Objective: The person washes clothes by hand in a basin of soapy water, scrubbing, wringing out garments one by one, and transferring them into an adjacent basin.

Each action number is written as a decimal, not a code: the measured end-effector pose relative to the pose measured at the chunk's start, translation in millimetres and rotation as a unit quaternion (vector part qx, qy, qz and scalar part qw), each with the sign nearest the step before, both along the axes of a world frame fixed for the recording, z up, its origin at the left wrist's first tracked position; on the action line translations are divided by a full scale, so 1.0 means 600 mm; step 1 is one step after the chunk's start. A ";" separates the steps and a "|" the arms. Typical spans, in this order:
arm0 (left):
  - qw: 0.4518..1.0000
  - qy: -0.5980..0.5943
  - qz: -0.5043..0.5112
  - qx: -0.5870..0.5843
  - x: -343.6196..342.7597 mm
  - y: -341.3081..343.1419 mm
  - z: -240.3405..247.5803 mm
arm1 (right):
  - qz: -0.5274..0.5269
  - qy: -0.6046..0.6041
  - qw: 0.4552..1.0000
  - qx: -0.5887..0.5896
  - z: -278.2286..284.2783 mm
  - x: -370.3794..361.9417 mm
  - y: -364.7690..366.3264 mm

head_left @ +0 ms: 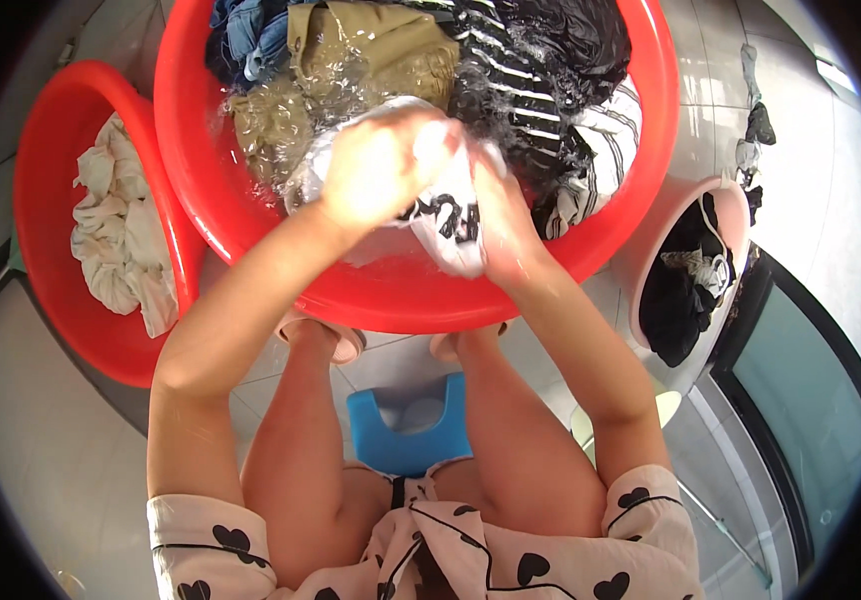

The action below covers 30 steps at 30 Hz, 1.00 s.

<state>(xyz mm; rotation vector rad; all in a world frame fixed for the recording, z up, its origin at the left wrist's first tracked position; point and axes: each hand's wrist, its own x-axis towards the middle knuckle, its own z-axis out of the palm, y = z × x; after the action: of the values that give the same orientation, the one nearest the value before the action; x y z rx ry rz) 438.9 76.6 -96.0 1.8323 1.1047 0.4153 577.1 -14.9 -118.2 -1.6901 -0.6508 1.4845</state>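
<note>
Over the large red basin (391,305), both of my hands grip a wet white cloth garment (441,225) with black printing. My left hand (381,165) is closed round its upper left part, bright with glare. On its right side my right hand (504,215) is closed too, the fingertips partly hidden by the cloth. Around them in the splashing water lie an olive-khaki garment (376,50), blue denim (251,40), a black garment with white stripes (516,80), a black garment (586,35) and a white striped one (611,140).
Left of the basin, a second red tub (51,250) holds white clothes (121,225). To the right stands a pale pink bucket (641,255) of dark clothes (686,300). A blue plastic stool (406,445) shows between my legs. Small dark items (759,125) lie along the tiled floor at right.
</note>
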 end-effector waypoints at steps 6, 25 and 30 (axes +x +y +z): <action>0.929 0.224 -0.095 0.277 -0.066 0.019 -0.020 | 0.212 -0.346 0.912 0.067 0.086 0.043 -0.009; 0.883 0.360 -0.173 0.248 -0.058 0.109 -0.191 | 0.284 -0.556 0.781 -0.012 -0.145 0.039 0.042; 0.916 0.347 -0.143 0.140 -0.025 0.091 -0.053 | 0.169 -0.346 0.919 0.083 0.008 0.084 0.044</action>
<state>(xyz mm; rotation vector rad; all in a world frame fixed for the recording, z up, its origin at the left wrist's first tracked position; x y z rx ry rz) 424.1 131.0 -127.6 2.4487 1.2446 -0.3022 627.7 11.4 -113.2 -2.0329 -1.4628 0.9684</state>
